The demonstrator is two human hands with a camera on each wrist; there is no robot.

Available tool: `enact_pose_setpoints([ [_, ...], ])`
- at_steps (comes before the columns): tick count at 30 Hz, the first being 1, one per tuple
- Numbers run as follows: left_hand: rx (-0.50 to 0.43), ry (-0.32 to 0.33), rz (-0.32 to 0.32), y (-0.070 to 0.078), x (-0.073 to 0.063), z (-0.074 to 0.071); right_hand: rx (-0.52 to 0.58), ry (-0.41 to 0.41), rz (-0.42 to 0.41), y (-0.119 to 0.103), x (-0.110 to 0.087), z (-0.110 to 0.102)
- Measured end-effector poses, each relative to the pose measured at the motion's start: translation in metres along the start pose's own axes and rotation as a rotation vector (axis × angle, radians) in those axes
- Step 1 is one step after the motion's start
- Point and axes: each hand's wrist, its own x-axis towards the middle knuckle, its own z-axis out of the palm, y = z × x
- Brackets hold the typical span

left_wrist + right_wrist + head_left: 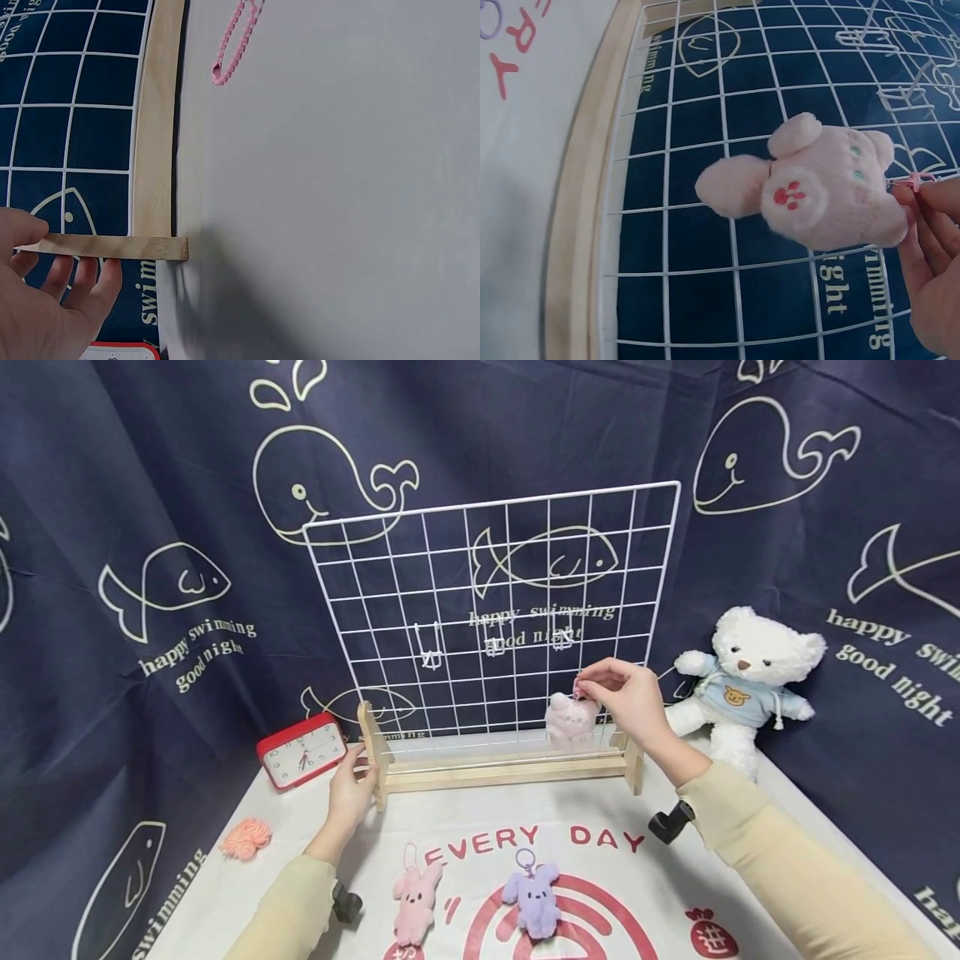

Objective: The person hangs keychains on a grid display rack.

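My right hand (626, 697) pinches the pink chain of a pale pink plush keychain (570, 722), which hangs in front of the lower right of a white wire grid (487, 581). In the right wrist view the plush (832, 187) shows its back, with a round tail patch bearing a red paw mark. The thumb and fingers of my left hand (352, 787) grip the wooden end piece (112, 246) of the grid's stand at its left side. Three white hooks hang on the grid: left (431, 647), middle (494, 646) and right (562, 637).
A pink plush keychain (416, 903) and a purple one (534, 900) lie at the front of the table. The red clock (303, 752) stands left of the stand, near a coral yarn bundle (246, 838). At right sits a white teddy bear (750, 685).
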Motion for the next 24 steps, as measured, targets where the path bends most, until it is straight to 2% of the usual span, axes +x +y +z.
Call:
enact_pose_setpoints([
  [7, -0.001, 0.004, -0.002, 0.001, 0.0, 0.0, -0.003, 0.022, -0.023, -0.008, 0.011, -0.001],
  [15, 0.008, -0.01, -0.02, 0.002, -0.001, 0.0, 0.004, 0.064, -0.006, 0.015, 0.026, -0.004],
  [24, 0.003, -0.008, -0.019, 0.002, -0.001, 0.001, 0.019, 0.098, -0.05, 0.004, 0.036, -0.006],
])
